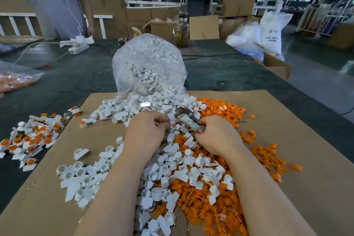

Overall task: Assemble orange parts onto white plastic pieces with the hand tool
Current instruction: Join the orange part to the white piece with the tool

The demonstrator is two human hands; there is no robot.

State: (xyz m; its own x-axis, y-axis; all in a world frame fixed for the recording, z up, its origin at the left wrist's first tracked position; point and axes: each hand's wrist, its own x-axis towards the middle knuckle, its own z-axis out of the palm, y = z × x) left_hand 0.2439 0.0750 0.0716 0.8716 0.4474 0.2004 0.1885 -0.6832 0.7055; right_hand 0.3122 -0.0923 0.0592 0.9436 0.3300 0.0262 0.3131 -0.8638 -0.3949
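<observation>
Right hand: your right hand (pixel 216 136) gripped the hand tool (pixel 186 119) over the heap.
Left hand: your left hand (pixel 148 130) had fingers curled; contents unclear.
Clear bag (pixel 149 63): held white plastic pieces (pixel 172 166), spilling onto cardboard (pixel 287 159).
Orange parts (pixel 220 111): loose beside them.

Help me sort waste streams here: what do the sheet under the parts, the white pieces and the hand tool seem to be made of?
The sheet looks like corrugated cardboard: matte brown, with staples near its left edge. The white pieces look like moulded plastic, smooth with a slight sheen. The hand tool seems metal at its shiny grey head; its handle looks wrapped in pale tape, though blur leaves that uncertain.
</observation>
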